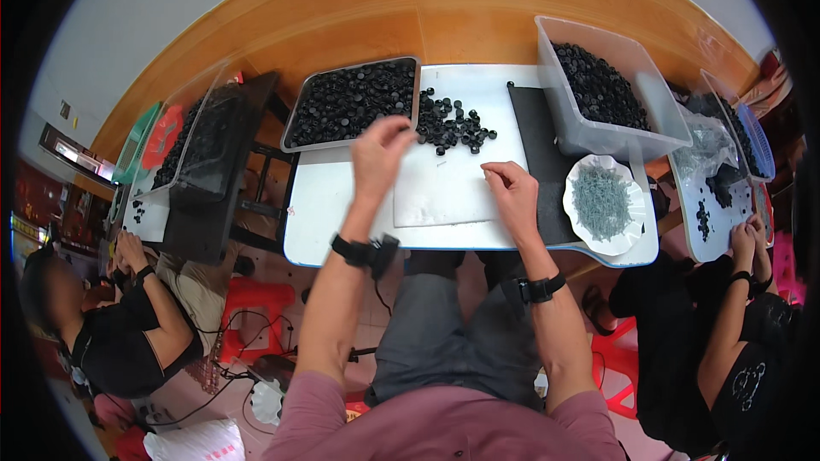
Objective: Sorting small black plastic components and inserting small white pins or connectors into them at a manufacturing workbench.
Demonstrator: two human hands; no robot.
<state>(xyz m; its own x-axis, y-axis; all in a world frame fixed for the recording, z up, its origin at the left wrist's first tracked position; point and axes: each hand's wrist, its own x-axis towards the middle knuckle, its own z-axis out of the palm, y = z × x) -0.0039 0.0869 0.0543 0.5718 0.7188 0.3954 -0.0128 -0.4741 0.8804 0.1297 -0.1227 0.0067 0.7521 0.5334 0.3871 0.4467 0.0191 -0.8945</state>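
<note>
"In the head view, where are the hands?"

"The left hand (382,158) is raised at the near right corner of a shallow tray (342,145) filled with black round caps; its fingers are bent and blurred, and I cannot tell whether they grasp anything. The right hand (514,195) is above the right part of a white board (436,201), thumb and forefinger brought together; whether a small piece lies between them, I cannot tell."

"And the caps?"

"Loose black caps (462,135) lie in a cluster right of the tray, beyond both hands. More fill a translucent bin (611,137) at the far right, beside a black mat (542,132). Nearer stands a white scalloped dish (630,235) of thin grey-green pins (600,196)."
</note>
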